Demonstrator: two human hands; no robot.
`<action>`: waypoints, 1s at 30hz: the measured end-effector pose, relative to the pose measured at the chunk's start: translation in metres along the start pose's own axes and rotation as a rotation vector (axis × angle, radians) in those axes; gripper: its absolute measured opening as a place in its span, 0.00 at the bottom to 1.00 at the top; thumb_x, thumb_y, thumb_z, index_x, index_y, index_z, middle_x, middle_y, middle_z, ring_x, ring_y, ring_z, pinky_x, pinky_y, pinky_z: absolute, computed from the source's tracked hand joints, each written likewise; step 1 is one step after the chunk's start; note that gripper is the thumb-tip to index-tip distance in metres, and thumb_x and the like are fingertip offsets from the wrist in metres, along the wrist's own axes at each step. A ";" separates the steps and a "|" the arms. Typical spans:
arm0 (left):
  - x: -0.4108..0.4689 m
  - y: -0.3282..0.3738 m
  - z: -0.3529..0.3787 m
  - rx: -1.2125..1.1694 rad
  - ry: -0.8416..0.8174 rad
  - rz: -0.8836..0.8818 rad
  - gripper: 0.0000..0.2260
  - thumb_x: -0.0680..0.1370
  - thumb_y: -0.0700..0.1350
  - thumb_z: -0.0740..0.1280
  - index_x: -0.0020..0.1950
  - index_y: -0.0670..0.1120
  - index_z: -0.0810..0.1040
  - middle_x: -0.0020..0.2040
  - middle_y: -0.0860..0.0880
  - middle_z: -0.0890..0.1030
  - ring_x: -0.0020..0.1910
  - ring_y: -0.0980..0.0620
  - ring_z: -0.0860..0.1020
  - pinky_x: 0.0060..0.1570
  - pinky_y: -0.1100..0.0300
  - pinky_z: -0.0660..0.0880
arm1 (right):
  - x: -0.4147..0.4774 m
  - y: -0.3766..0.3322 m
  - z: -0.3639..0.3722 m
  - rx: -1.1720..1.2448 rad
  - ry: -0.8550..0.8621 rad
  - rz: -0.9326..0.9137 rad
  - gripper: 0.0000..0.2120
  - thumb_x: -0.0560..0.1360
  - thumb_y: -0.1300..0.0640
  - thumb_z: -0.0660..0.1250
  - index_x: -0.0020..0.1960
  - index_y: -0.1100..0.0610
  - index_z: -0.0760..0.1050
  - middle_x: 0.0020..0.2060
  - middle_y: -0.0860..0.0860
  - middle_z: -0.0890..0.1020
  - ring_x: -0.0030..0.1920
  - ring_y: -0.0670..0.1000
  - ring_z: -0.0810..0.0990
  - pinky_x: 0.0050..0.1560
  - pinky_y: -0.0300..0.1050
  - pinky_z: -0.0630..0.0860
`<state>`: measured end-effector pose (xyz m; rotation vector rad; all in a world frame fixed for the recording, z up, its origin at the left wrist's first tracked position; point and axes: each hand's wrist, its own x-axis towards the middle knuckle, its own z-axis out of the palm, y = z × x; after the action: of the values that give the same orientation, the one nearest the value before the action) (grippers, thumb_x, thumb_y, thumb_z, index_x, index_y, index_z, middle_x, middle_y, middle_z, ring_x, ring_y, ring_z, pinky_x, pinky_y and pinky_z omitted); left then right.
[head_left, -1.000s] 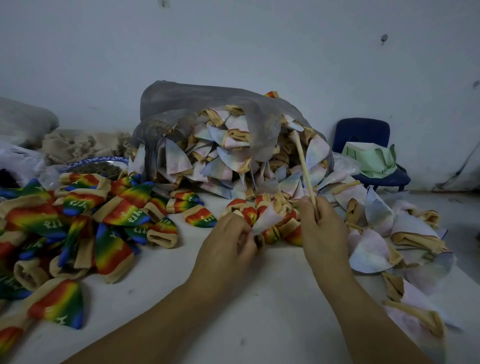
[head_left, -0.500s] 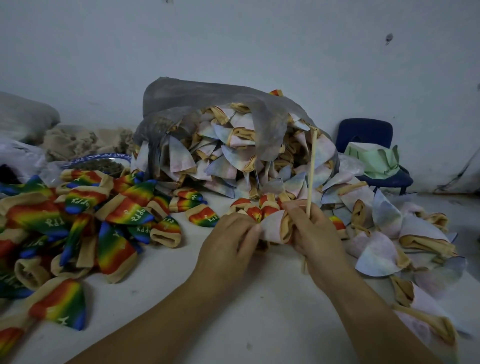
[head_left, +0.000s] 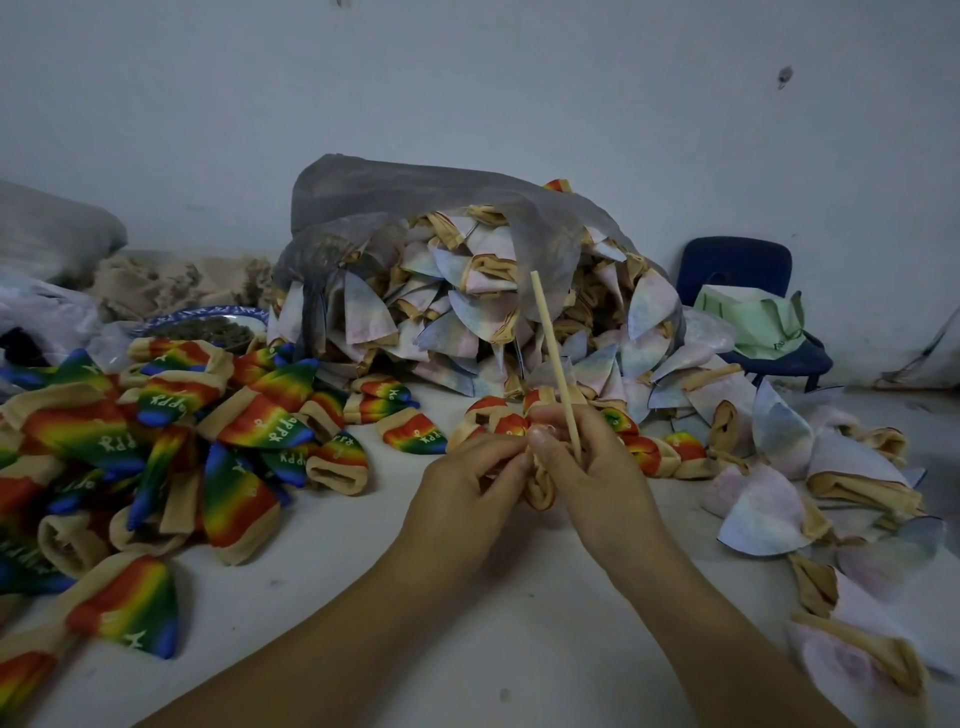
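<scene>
Left hand (head_left: 462, 488): fingertips pinch the left side of a small bunched fabric piece with a tan cuff (head_left: 540, 492).
Right hand (head_left: 597, 478): curled round a thin, pale wooden stick (head_left: 554, 358), thumb pressed on the same fabric piece.
Fabric piece: between the two hands, over the near middle of the white tabletop (head_left: 363, 582). Fingers hide most of it.
Wooden stick: leans with its top toward the far left. Its lower end is hidden, probably inside the fabric piece.
Change: half a second ago the stick stood almost upright, its lower tip showing below the right hand, and the pale face of the fabric showed. Now the tip is out of sight and only the bunched cuff shows.
Meaning: the stick seems to be pushing the piece right side out, and the turn is not yet finished.
Left: heap of rainbow-printed pieces (head_left: 234, 415), likely the turned ones.
Far: grey translucent plastic bag (head_left: 415, 208) spilling pale pastel pieces (head_left: 467, 312).
</scene>
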<state>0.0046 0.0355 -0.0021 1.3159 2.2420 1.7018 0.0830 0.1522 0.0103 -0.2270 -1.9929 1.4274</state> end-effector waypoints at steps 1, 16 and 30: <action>0.000 0.001 0.000 -0.017 -0.025 -0.006 0.10 0.81 0.48 0.64 0.58 0.58 0.81 0.50 0.61 0.81 0.51 0.64 0.77 0.51 0.70 0.75 | 0.000 0.000 0.000 -0.014 -0.003 -0.009 0.07 0.77 0.52 0.65 0.48 0.39 0.75 0.43 0.35 0.79 0.45 0.37 0.79 0.41 0.28 0.74; 0.000 -0.001 -0.002 -0.185 0.083 -0.160 0.22 0.81 0.46 0.64 0.41 0.76 0.78 0.45 0.67 0.82 0.47 0.67 0.78 0.42 0.76 0.72 | -0.002 0.007 0.007 -0.379 0.041 -0.141 0.22 0.74 0.45 0.67 0.66 0.45 0.71 0.59 0.41 0.66 0.60 0.40 0.69 0.55 0.42 0.77; 0.007 -0.005 -0.007 -0.855 -0.016 -0.508 0.16 0.72 0.48 0.71 0.57 0.44 0.84 0.46 0.43 0.82 0.44 0.49 0.77 0.47 0.57 0.73 | 0.002 0.002 0.000 -0.282 0.085 -0.133 0.12 0.76 0.58 0.67 0.41 0.42 0.73 0.38 0.44 0.77 0.40 0.41 0.75 0.38 0.32 0.71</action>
<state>-0.0061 0.0344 -0.0004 0.5069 1.3416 2.0153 0.0813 0.1536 0.0097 -0.2679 -2.0927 1.0357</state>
